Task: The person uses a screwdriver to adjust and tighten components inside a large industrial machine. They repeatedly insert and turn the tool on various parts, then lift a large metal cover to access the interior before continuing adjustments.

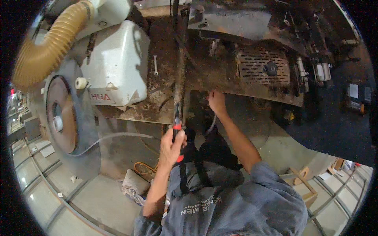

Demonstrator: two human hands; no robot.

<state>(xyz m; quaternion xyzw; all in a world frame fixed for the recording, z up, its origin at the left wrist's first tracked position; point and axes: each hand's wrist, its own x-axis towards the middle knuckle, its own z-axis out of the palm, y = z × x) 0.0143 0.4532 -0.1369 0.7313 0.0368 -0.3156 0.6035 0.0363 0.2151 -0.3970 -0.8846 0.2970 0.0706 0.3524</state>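
Observation:
My left hand is closed around a hand tool with a red-and-black handle. Its narrow dark metal end points away from me, beside a rusty upright bar. Whether it is pliers or a screwdriver I cannot tell. My right hand reaches to the front edge of the dirty brown machine table, fingers curled in. What those fingers hold is hidden. A pale tube hangs just below that hand, close to the wrist.
At left stand a large disc wheel, a white machine housing and a ribbed yellow duct. A wrench lies on the table. A slotted metal plate is at right. A grey hose crosses low on the left.

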